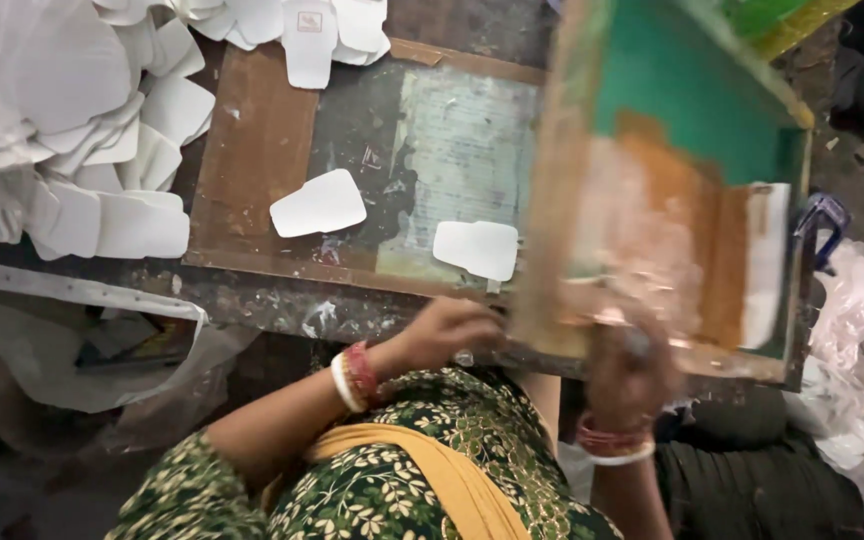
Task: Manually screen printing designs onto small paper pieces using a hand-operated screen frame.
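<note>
Head view, looking down. Wood-framed printing screen (672, 190) with green mesh is tilted up at the right, blurred; its near edge sits at the front lip of the surface (252, 295).

Left hand (447, 330) curled at the frame's near-left corner, fingers closed around the wood as far as can be seen. Right hand (627, 375) blurred, pressed to the frame's near rail; whether it grips cannot be told.

Brown board (252, 150) lies flat on the surface left of the screen, edges taped.

Two white cut cards lie loose on it: one (318, 203) mid-board, one (476, 248) just beside the frame's left rail. They are well apart, with open board between them.

Heap of white cards (72, 150) crowds the far-left corner, too many to count, spilling over the board's top edge.

Bangles on both wrists.
</note>
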